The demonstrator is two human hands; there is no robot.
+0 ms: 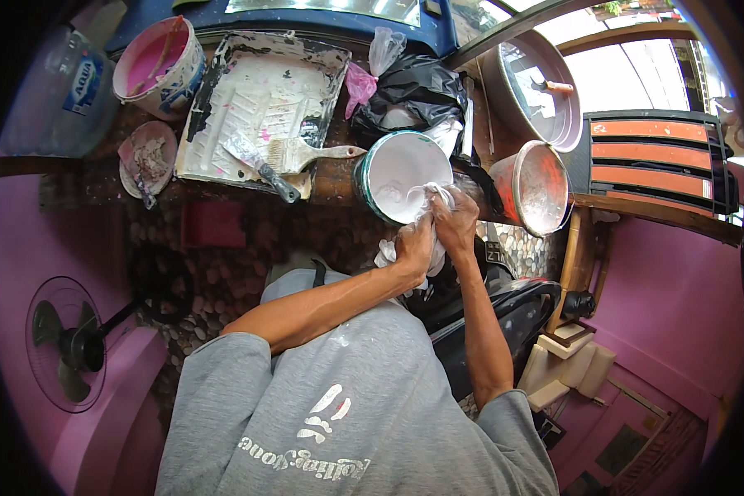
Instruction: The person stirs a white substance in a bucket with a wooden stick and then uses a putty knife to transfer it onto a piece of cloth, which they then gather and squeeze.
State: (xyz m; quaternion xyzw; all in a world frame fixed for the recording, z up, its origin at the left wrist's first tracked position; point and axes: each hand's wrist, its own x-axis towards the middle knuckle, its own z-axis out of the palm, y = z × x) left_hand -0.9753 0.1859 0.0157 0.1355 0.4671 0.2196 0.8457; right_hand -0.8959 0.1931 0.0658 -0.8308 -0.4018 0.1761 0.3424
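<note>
Both hands are at the near rim of an open paint bucket (pixel 386 157) with a white, paint-coated inside and a green outer edge. My left hand (pixel 415 248) is closed around a crumpled white rag (pixel 387 253), part of which hangs below the fingers. Just right of it and slightly higher, my right hand (pixel 457 217) grips the upper, bunched end of the same rag. Whether the rag is cloth or thin plastic is hard to tell. To the left, a wide paintbrush (pixel 293 154) and a scraper (pixel 260 168) lie on a paint-smeared tray (pixel 264 99).
A white bucket with pink paint (pixel 143 93), a small bowl with a putty knife (pixel 152 157) and a large clear water jug (pixel 37 99) stand left. Right are a paint-stained bucket (pixel 504 183), a grey basin (pixel 504 91) and an orange-slatted rack (pixel 649 157). Black plastic bags (pixel 417 83) lie behind.
</note>
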